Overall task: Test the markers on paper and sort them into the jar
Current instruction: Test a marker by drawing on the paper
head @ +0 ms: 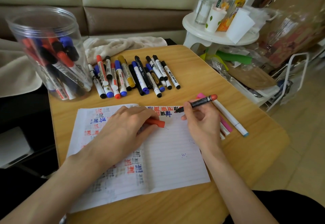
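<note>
One wooden table (255, 153), with bare wood along its right side and near right corner. One lined paper sheet (172, 162) lies near-centre, its lower left corner at the near edge. One clear jar (44, 30) stands far left by the table edge, its markers too overlapped to count. A loose pile (133, 76) of roughly twenty markers lies beyond a bare strip. The left hand (123, 132) rests on the paper, fingers curled round one red cap (156, 122). The right hand (202, 123) pinches one black marker (200, 102), tip on the paper's far edge. Just right lie a pink marker (226, 125) and a white marker (230, 116).
</note>
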Available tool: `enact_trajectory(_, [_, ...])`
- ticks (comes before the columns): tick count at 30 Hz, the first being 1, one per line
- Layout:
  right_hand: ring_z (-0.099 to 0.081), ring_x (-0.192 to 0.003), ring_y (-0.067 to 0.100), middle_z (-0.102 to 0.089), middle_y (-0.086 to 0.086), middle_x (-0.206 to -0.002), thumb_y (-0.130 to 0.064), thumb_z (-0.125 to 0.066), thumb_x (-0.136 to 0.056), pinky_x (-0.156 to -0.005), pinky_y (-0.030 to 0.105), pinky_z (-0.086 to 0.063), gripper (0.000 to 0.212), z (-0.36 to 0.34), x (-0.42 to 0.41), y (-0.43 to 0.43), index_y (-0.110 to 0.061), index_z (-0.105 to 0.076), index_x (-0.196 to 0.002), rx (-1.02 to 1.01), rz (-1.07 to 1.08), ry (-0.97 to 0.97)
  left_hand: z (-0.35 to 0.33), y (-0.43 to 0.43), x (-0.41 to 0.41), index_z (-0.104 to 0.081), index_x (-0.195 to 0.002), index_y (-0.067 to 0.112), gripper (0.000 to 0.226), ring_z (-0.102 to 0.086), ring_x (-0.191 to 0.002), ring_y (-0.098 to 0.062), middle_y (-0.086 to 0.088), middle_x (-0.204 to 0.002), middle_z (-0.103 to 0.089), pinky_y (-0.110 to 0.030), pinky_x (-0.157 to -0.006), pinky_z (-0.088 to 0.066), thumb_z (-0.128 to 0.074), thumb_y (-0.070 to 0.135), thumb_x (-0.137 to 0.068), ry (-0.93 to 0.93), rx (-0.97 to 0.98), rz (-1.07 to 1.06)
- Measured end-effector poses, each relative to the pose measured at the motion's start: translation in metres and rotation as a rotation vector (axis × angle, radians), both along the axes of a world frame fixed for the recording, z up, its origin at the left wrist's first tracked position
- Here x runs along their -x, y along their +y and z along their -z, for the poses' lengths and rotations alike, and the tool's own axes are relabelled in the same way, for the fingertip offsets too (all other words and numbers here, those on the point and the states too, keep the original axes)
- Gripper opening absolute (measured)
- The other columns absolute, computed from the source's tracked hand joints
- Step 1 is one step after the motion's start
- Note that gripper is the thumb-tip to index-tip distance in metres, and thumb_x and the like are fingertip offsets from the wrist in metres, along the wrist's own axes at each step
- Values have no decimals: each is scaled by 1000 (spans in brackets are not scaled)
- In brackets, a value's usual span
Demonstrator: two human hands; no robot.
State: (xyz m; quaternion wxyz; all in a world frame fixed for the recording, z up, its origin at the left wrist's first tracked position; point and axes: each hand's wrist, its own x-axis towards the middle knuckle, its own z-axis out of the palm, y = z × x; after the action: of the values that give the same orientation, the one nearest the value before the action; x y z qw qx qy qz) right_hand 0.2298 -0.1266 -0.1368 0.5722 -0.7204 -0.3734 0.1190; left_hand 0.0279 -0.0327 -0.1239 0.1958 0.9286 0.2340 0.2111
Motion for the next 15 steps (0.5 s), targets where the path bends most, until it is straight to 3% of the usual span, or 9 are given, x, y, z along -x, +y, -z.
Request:
enact_trajectory(7, [-74, -69, 11, -77, -1, -81, -22, -72, -98, -63, 22, -54, 5, -2, 2, -2, -20, -72, -94, -6, 12, 71, 1, 0, 1, -62, -119, 35, 23, -57, -97, -3, 21, -109, -62, -33, -95, -49, -55, 44, -99, 6, -1, -3])
enact_trajectory(15, [-75, -73, 16, -76, -5, -83, -18, -73, -97, -74, 34, -61, 16, -1, 2, 0, -29, -68, -87, 7, 17, 1, 2, 1, 0, -61, -119, 36, 23, -58, -98, -3, 21, -110, -62, -34, -95, -49, -54, 45, -100, 10, -2, -3])
